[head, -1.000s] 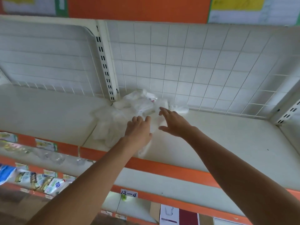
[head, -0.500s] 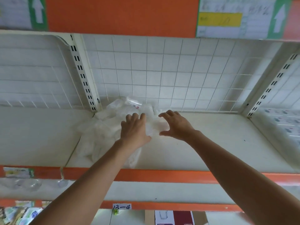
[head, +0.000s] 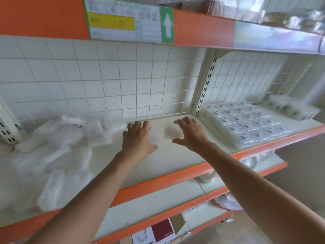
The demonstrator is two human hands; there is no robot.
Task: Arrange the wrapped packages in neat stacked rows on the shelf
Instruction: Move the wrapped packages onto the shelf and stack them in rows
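Two flat clear-wrapped packages lie on the cream shelf (head: 175, 161), right of centre. My left hand (head: 137, 138) rests palm down on one of them; only its corner (head: 155, 140) shows beside the thumb. My right hand (head: 190, 133) is spread over the edge of the other package (head: 170, 132), fingers straight and thumb out. A loose pile of clear wrapped packages (head: 58, 147) covers the left part of the shelf. In the bay to the right, packages with printed labels (head: 246, 122) lie in neat flat rows.
A white wire grid (head: 109, 81) backs the shelf, and a slotted upright (head: 204, 88) divides the two bays. The orange front edge (head: 158, 182) runs below my arms. An upper shelf with a label strip (head: 126, 23) hangs overhead. Lower shelves hold boxes and clear items.
Both hands have moved right, away from the loose pile at the left upright, to the bare stretch near the right upright. The view swung right, revealing the neat rows.
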